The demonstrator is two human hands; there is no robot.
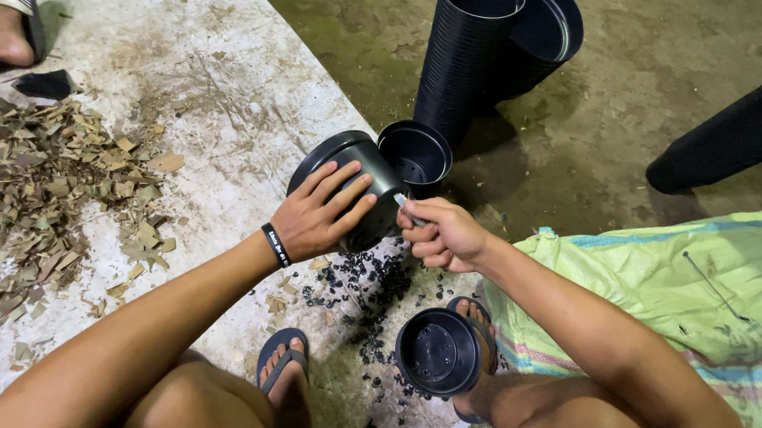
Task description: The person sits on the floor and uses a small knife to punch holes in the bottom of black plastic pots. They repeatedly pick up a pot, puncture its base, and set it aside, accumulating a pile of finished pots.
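Dry leaf pile (34, 190) far left on concrete. Left hand (318, 214), fingers spread, grips black pot (352, 181) tipped on side, centre frame. Right hand (442, 234), fingers pressed together, pinches small tool (407, 205) against pot wall. Black chips (366, 293) scattered below. 1 pot (437, 352) upright by right foot. Pot stacks (468, 50) behind.

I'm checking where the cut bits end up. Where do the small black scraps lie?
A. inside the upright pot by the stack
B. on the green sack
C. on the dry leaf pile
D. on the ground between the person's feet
D: the black scraps lie on the ground between the feet, below the left hand holding the tipped pot.
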